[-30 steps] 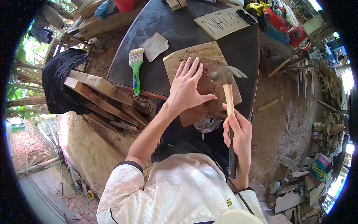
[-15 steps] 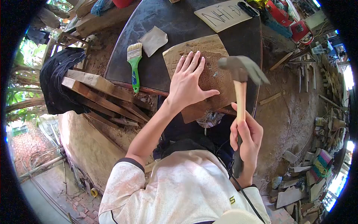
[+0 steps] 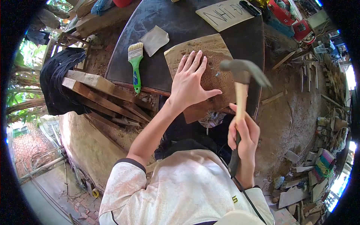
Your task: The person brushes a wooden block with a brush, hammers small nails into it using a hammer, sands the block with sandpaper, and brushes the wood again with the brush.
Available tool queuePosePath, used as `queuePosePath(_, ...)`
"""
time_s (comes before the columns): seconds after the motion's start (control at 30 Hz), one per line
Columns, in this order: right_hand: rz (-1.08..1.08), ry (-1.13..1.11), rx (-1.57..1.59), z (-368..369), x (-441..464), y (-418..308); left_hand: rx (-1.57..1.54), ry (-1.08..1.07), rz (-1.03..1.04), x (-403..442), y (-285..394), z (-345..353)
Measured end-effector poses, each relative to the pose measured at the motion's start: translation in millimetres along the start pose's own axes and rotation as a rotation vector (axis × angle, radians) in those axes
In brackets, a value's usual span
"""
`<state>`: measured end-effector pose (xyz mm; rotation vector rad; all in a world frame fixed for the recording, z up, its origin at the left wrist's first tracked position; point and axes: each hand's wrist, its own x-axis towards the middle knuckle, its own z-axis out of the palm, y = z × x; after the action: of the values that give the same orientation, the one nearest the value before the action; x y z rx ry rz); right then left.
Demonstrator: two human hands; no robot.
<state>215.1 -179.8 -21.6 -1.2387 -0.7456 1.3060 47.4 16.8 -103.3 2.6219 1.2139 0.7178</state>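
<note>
My left hand point(image 3: 190, 85) lies flat with fingers spread on a brown, pitted board point(image 3: 217, 56) at the table's near edge. Its thumb points right. On the board, just right of those fingers, sits a small shiny metal bit point(image 3: 218, 74), too small to name. My right hand point(image 3: 245, 131) is wrapped round the handle of a claw hammer point(image 3: 241, 93), which has a wooden shaft and a dark grip. The hammer's head is over the board's right side, with its claw pointing right; I cannot tell whether it touches the board.
Left of the board, a green-handled paintbrush point(image 3: 136, 67) and a pale, irregular sheet point(image 3: 154, 41) lie on the dark table point(image 3: 165, 18). Toward the back are a lettered board point(image 3: 221, 17) and a black marker point(image 3: 250, 8). Wooden beams point(image 3: 101, 90) stand left, scrap wood point(image 3: 292, 197) right.
My right hand has shifted slightly left with the hammer, and the handle's lower end has swung left. My left hand stays pressed on the board.
</note>
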Motion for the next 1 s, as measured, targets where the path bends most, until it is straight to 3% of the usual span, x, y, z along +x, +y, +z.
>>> queuePosePath(0.03,0.13,0.018,0.0,3.3,5.2,-1.6,-0.001,-0.001,-0.001,-0.3,-0.2,0.6)
queuePosePath(0.1,0.111,0.049,-0.102,7.9,2.4,-11.1,-0.009,-0.002,0.0,-2.0,1.9,-1.7)
queuePosePath(0.2,-0.083,-0.074,0.09,0.1,-11.6,-11.1,-0.014,-0.002,-0.004,-0.2,1.3,-1.8)
queuePosePath(0.3,-0.201,-0.042,0.079,1.3,-7.7,4.9,-0.01,0.002,-0.006,-0.5,1.3,0.1)
queuePosePath(0.37,0.066,0.042,-0.006,6.4,-0.9,-3.1,-0.009,0.011,-0.003,0.9,1.2,-0.6)
queuePosePath(0.43,0.142,0.026,-0.112,6.4,3.3,-8.4,-0.017,0.013,0.003,0.3,1.7,-1.7)
queuePosePath(0.63,-0.213,-0.009,-0.052,13.6,-12.8,4.1,-0.023,0.005,-0.006,0.2,1.4,-1.0)
queuePosePath(0.77,0.16,0.061,-0.081,17.2,1.0,-6.2,-0.025,0.005,-0.003,-0.6,0.7,-0.2)
queuePosePath(0.97,-0.222,-0.006,-0.044,14.5,-13.3,5.0,-0.028,0.009,-0.005,0.5,1.0,-0.1)
queuePosePath(1.0,-0.195,0.02,-0.039,16.6,-9.7,7.3,-0.028,0.013,-0.005,0.2,1.0,1.1)
